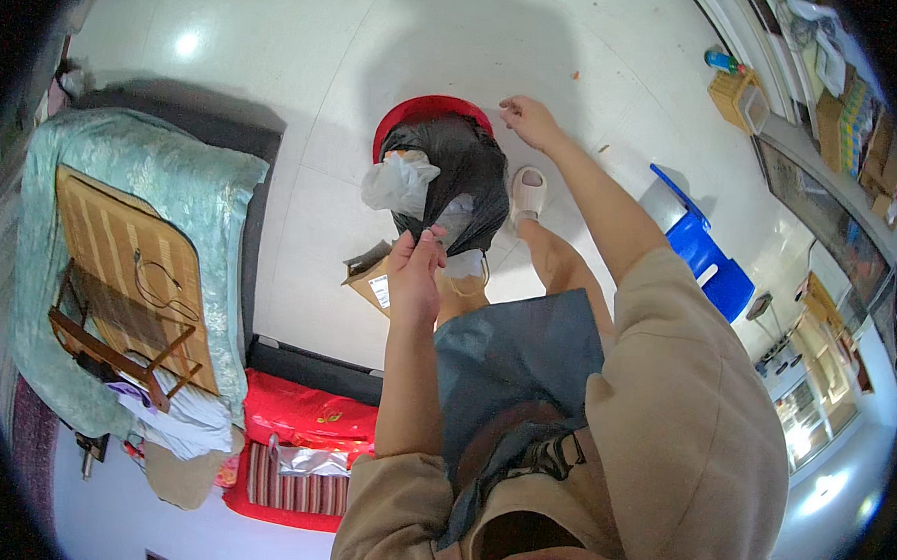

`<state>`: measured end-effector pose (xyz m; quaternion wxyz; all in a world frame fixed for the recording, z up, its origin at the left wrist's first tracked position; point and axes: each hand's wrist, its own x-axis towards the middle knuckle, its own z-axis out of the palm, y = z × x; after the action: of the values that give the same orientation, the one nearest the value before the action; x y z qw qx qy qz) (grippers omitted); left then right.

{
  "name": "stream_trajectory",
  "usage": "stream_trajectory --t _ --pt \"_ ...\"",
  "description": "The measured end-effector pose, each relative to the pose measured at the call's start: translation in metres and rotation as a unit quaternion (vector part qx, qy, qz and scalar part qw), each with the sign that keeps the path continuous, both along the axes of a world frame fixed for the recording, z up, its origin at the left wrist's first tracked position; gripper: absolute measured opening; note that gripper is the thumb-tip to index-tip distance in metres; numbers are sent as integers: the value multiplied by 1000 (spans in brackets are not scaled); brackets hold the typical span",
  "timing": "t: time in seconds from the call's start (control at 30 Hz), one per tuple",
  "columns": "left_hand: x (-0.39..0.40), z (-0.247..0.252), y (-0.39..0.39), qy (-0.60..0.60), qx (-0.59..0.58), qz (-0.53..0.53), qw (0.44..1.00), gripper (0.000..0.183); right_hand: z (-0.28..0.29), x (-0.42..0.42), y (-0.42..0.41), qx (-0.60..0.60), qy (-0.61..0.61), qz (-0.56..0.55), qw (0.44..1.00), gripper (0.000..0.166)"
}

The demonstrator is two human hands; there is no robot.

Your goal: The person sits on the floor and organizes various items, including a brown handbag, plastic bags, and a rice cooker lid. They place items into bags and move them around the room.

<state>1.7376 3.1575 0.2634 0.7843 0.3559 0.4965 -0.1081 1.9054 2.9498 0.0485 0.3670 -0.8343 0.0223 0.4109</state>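
My left hand [419,256] grips a gathered edge of a black plastic bag [465,149], pulled towards me. The bag hangs over a red basin or bin [403,113], whose rim shows behind it. A crumpled white translucent plastic bag [400,182] lies at the black bag's left side. My right hand [529,122] is raised just right of the red rim, its fingers slightly curled, touching nothing that I can see. Below the black bag, partly behind my left hand, an open cardboard box [370,280] with a white label is on the floor.
On the left, a sofa with a green cover [147,143] bears a folding wooden table [134,259] and a cable. Red bedding [307,416] lies at lower left. A blue plastic stool [708,265] stands at right, with a wicker basket [730,97] farther back. My slippered foot [528,193] is beside the bag.
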Motion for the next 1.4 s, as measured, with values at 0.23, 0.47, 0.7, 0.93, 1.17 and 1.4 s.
stream_trajectory --t 0.23,0.47,0.7,0.93,1.17,1.4 --pt "12 58 -15 -12 28 -22 999 14 96 -80 -52 56 39 -159 985 28" --pt "7 154 -13 15 89 35 995 1 252 -109 -38 112 -104 -126 980 23" --pt "7 225 -25 -27 68 -34 997 14 386 -128 3 238 -398 93 881 28" --pt "4 261 -21 -36 31 -100 994 17 410 -152 42 209 -396 112 887 15" --pt "-4 280 14 -93 -38 -153 983 35 452 -149 56 282 -390 69 874 15" --pt "20 328 29 -103 69 -265 956 38 506 -140 62 364 -326 30 872 13"
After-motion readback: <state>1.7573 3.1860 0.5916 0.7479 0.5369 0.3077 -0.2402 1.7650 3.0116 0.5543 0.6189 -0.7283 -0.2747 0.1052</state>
